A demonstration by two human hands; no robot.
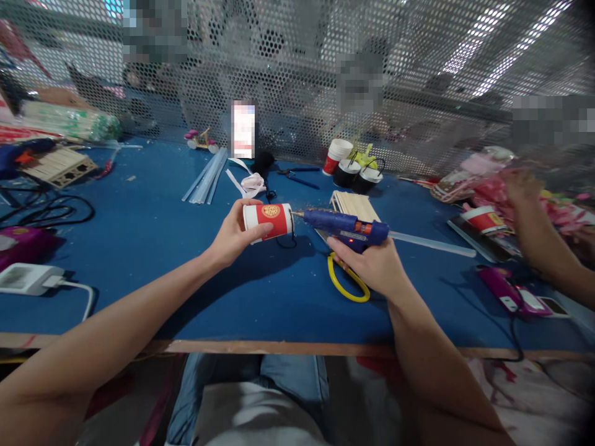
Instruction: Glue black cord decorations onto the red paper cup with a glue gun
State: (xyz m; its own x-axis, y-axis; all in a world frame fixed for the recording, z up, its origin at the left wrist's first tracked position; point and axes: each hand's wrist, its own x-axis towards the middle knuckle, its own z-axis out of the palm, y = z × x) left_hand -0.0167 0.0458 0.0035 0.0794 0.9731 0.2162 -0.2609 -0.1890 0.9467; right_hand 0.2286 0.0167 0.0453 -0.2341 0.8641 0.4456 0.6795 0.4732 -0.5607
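Note:
My left hand (235,238) is wrapped round a red and white paper cup (272,221), held on its side above the blue table (149,241). My right hand (372,266) grips a blue hot glue gun (346,226) with a clear glue stick (430,244) sticking out of its back. The gun's nozzle points left and touches the cup's bottom end. A thin black cord loop hangs under the cup. Yellow-handled scissors (346,282) lie under my right hand.
A stack of wooden sticks (356,204), clear glue sticks (207,176), white ribbon (251,183), more cups (346,164) and blue pliers (297,176) lie further back. A power strip (28,279) sits at left. Another person's arm (542,238) reaches in at right. Mesh fence (297,74) behind.

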